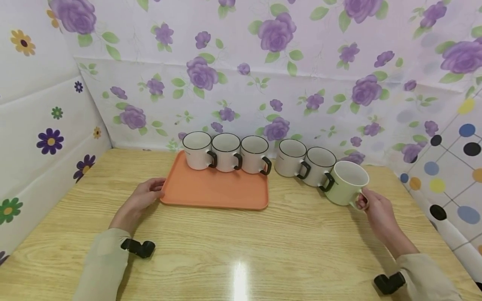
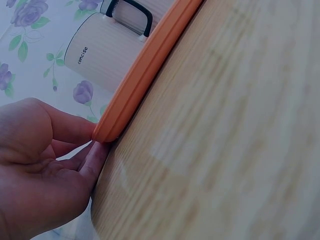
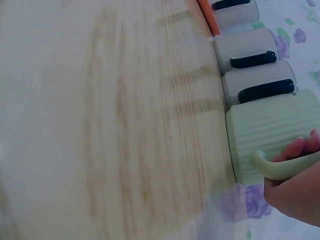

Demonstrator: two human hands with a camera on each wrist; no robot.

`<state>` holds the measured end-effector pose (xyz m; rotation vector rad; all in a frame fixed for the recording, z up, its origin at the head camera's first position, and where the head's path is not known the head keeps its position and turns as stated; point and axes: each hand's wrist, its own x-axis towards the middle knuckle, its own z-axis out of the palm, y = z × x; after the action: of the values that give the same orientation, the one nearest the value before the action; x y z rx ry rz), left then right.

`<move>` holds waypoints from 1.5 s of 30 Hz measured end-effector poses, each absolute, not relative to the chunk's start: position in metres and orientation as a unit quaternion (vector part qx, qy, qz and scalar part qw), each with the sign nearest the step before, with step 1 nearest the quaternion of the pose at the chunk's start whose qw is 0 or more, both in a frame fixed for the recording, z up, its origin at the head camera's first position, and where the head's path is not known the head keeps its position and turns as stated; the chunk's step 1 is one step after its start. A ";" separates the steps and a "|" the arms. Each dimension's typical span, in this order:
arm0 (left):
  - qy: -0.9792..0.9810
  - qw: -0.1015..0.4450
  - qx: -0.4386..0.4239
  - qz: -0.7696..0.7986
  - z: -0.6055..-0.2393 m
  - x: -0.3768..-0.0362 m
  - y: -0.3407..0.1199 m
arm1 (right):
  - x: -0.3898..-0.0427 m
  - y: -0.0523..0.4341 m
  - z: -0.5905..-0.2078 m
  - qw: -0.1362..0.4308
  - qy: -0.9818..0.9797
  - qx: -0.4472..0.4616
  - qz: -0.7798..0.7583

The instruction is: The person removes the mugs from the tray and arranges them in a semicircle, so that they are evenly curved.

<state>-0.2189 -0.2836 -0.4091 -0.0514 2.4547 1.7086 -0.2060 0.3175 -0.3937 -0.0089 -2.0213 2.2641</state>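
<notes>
holding pale green ribbed mug (image 1: 344, 183) by handle | right hand (image 1: 378, 211)

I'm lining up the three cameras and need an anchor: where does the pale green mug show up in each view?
Head: the green mug stands right of centre on the table, at the right end of the mug row, its handle gripped by the right hand.
Left wrist: not in it.
Right wrist: at the right edge, lower half, fingers round its handle.
Shared landmark: the orange tray, a diagonal rim in the left wrist view, a sliver at the top of the right wrist view.
</notes>
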 end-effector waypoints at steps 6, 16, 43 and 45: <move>0.819 0.075 -0.026 0.568 -0.407 -0.218 -0.282 | -0.205 0.319 -0.391 0.059 -0.707 -0.044 0.703; 0.821 0.072 -0.025 0.565 -0.408 -0.219 -0.284 | -0.205 0.322 -0.388 0.049 -0.744 -0.065 0.663; 0.822 0.071 -0.015 0.565 -0.409 -0.219 -0.285 | -0.229 0.310 -0.313 0.176 -0.711 -0.040 0.680; 0.822 0.070 -0.014 0.565 -0.409 -0.220 -0.284 | -0.235 0.302 -0.307 0.168 -0.716 -0.019 0.677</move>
<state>-0.2197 -0.2842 -0.4088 -0.0421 2.4737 1.6983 -0.2346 0.3022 -0.3066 -0.0549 -2.0373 1.9270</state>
